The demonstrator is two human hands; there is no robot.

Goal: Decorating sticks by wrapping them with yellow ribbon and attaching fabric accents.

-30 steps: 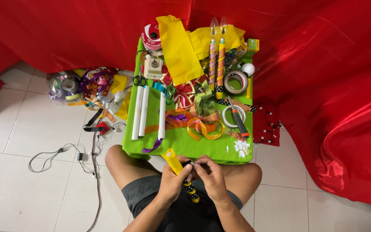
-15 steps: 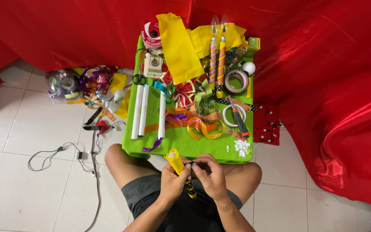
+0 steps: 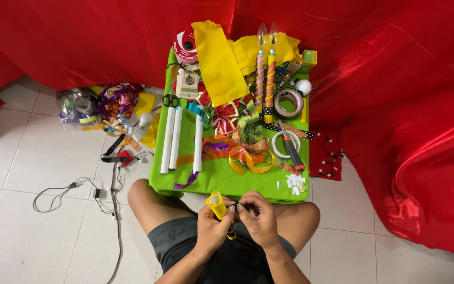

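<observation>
Red cloth backs a green counter. Off its near edge, over the lap, the left hand is clamped on a yellow tube; the right hand pinches what seems a dotted ribbon (barely visible), which could slip loose.

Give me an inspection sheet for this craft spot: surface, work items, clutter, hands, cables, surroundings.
Surface: green board on a tiled floor, crowded.
Work items: yellow tube in the left hand; a dark ribbon pinched by the right hand.
Clutter: three white tubes, scissors, tape roll, ribbon loops, two wrapped candles, yellow cloth, knife.
Hands: both closed on the work, over the lap.
Cables: thin wire loose on the floor; string lights at the board's right.
Surroundings: red drape; ribbon pile left.
</observation>
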